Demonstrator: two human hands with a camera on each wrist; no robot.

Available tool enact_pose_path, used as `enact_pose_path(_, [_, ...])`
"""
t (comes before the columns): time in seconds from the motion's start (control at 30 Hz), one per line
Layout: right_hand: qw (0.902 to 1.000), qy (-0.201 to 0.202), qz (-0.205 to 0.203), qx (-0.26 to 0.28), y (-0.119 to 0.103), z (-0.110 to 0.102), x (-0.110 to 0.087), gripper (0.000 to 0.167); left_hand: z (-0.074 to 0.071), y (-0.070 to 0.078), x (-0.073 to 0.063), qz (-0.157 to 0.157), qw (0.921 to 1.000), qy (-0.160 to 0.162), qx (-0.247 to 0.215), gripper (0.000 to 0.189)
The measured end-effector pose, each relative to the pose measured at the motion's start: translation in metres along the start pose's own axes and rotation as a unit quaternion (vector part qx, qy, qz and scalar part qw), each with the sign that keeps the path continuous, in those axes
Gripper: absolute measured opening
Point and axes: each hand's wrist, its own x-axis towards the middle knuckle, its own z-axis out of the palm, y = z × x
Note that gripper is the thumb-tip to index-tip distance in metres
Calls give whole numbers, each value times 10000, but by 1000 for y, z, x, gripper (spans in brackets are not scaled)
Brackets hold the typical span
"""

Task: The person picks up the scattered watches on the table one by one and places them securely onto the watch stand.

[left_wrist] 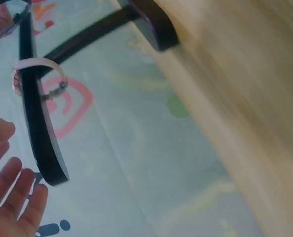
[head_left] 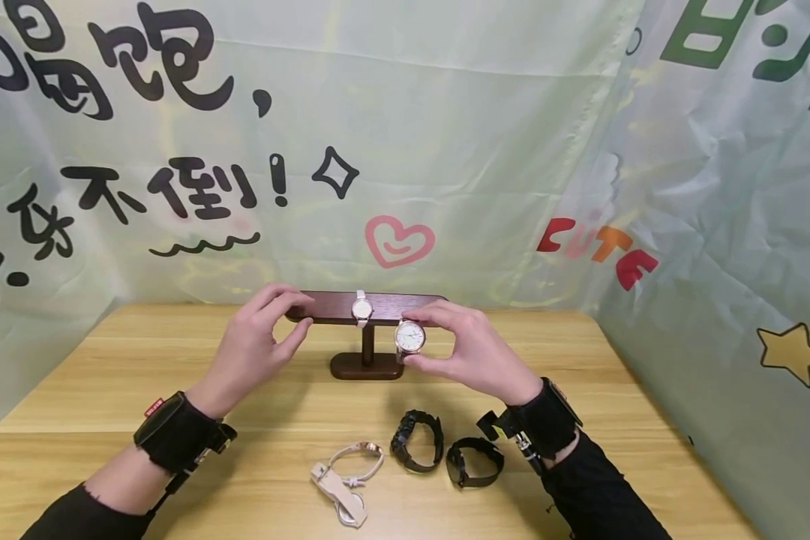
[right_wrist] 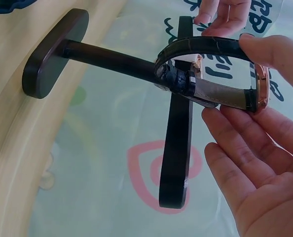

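Note:
A dark wooden watch stand [head_left: 331,306] has a crossbar on a short post and an oval base. Around the middle of the bar sits a white-strapped watch [head_left: 361,309]. At the left end of the bar is my left hand [head_left: 253,349], its relaxed fingers spread beside the wood and holding nothing, as the left wrist view shows. My right hand [head_left: 482,356] pinches a wristwatch [head_left: 410,337] with a pale round dial, rose-gold case and dark leather strap [right_wrist: 201,45]. The strap is closed in a loop, held in front of the bar's right half.
Nearer the front of the wooden table [head_left: 277,480] lie a white-strapped watch [head_left: 340,495] with a thin bracelet-like loop [head_left: 358,448], a chunky black watch [head_left: 415,442] and a black band [head_left: 475,463]. A printed cloth [head_left: 499,150] hangs behind and along the right side.

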Motion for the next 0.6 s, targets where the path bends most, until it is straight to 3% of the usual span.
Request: enact_pose_path(0.6, [9998, -34, 197, -96, 12, -1, -3, 58, 1, -13, -5, 111, 9992, -96, 383, 22])
